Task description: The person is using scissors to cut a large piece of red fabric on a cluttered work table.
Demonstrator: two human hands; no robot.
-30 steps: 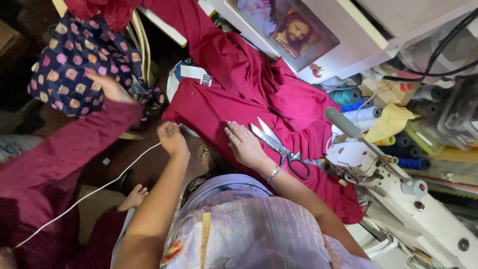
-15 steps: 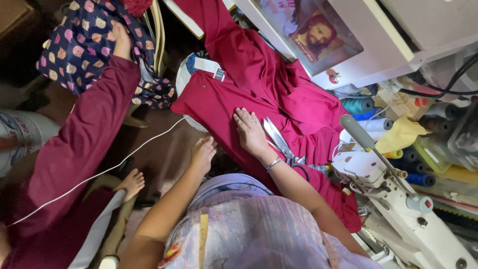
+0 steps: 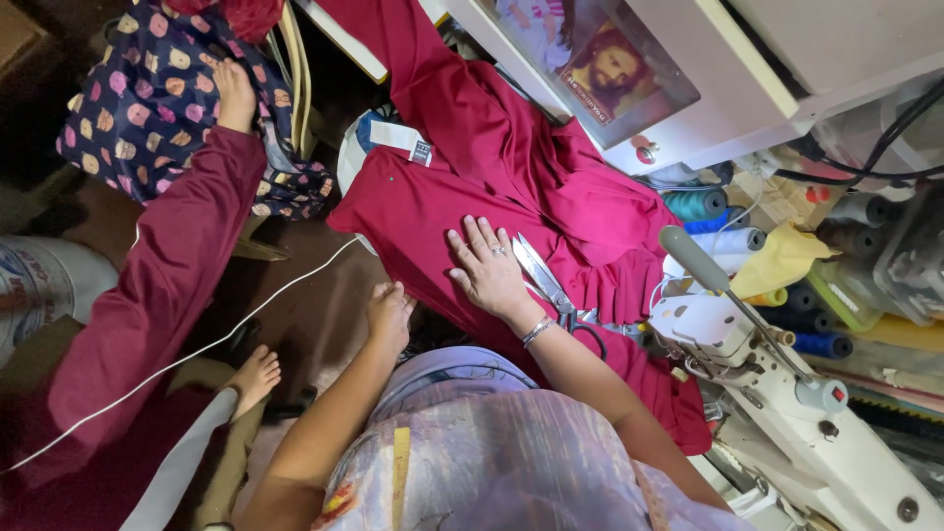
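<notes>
Head view, item one: since half a second ago my left hand (image 3: 390, 317) has slid to the near edge of the red garment (image 3: 472, 211), fingers curled on the hem, pinching nothing that I can tell. Right hand (image 3: 490, 267) stays spread flat on the cloth, pressing it smooth; I judge the piece now settled. Scissors (image 3: 544, 280) lie just beside that hand. Sewing machine (image 3: 777, 383) crowds the right edge; another person's sleeve (image 3: 162, 285) bounds the left. Open room: upper cloth only.
</notes>
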